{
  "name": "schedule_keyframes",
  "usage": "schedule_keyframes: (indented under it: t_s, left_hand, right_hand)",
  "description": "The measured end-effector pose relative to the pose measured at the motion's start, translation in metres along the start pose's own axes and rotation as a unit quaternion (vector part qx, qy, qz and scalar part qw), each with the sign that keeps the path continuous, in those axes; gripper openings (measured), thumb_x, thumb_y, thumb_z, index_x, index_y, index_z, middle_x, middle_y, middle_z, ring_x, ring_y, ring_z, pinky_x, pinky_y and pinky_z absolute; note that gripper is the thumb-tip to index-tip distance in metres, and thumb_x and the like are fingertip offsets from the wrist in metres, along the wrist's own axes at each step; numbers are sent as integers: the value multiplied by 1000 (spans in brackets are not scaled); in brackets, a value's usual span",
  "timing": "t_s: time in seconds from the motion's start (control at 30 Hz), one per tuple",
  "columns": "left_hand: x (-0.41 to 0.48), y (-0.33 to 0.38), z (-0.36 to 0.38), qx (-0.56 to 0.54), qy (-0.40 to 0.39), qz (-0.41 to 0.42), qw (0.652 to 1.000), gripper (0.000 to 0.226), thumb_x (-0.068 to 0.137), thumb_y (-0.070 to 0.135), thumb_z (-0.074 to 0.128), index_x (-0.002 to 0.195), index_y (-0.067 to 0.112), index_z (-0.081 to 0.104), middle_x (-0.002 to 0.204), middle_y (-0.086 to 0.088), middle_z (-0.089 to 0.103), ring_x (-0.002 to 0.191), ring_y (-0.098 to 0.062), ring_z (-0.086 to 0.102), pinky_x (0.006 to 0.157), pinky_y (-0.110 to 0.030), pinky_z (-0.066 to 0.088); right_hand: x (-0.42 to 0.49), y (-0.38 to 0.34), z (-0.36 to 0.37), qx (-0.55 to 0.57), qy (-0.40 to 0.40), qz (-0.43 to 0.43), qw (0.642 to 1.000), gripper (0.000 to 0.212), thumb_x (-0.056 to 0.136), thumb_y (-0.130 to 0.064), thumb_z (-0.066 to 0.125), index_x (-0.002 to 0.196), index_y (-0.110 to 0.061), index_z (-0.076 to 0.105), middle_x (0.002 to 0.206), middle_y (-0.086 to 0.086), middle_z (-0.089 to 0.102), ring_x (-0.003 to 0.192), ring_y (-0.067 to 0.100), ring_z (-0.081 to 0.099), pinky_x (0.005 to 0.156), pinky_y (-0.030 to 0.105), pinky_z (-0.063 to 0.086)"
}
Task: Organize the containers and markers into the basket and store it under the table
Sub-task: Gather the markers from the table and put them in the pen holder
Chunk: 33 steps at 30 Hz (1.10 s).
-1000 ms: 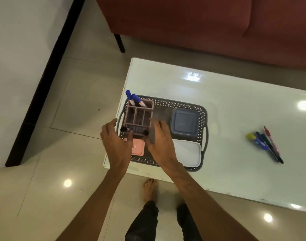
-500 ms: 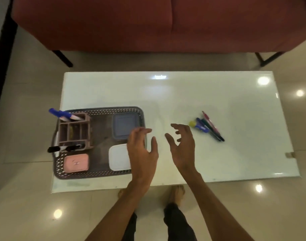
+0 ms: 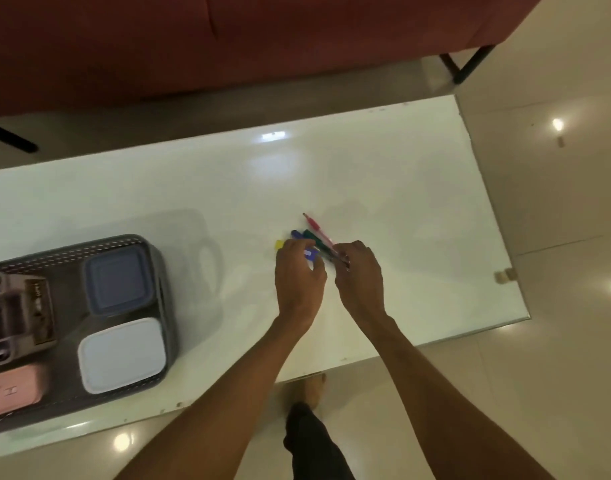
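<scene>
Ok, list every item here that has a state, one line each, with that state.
basket: on the table, holding containers
blue-grey container: lid on, in basket
white container: lid on, in basket
pink container: lid on, in basket
loose markers: lying on table, outside basket
left hand: fingers curled at the markers
right hand: fingers closing on the markers

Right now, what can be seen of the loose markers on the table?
The loose markers lie bunched on the glossy white table, right of the basket. A pink pen, green and blue barrels and a yellow cap show, pointing roughly the same way. Both hands cover their near ends: left hand, right hand. The grip is unclear.
</scene>
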<state>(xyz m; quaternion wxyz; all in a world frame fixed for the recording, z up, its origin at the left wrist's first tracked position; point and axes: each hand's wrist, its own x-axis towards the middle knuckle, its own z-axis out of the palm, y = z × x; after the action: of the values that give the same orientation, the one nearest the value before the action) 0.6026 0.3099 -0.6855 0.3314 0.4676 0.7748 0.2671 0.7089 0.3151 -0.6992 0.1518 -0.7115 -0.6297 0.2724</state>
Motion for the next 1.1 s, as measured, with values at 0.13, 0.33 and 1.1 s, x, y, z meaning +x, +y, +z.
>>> schedule_keyframes:
  t_s: [0.13, 0.33, 1.1]
  left_hand:
    - [24, 2, 13, 54, 18, -27, 998, 22, 93, 22, 67, 113, 13, 66, 109, -2, 68, 102, -19, 61, 84, -31, 56]
    - [34, -1, 13, 186, -18, -52, 981, 28, 95, 34, 63, 110, 10, 68, 103, -6, 71, 97, -22, 59, 80, -35, 52]
    - [31, 11, 18, 116, -23, -186, 975, 26, 88, 28, 70, 106, 9, 68, 107, -6, 72, 99, -23, 66, 73, -28, 43]
  right_hand:
    - [20, 2, 6, -38, -37, -42, 998, 19, 94, -6, 58, 105, -11, 72, 93, 5, 66, 85, 23, 57, 64, 25, 38]
    - [32, 6, 15, -115, -50, -39, 991, 13, 93, -7, 61, 97, -12, 73, 86, 3, 61, 77, 19, 50, 57, 26, 35]
    - [21, 8, 1, -37, -48, 71, 996, 7, 87, -12, 66, 91, -7, 68, 88, 4, 64, 71, 19, 56, 63, 27, 44]
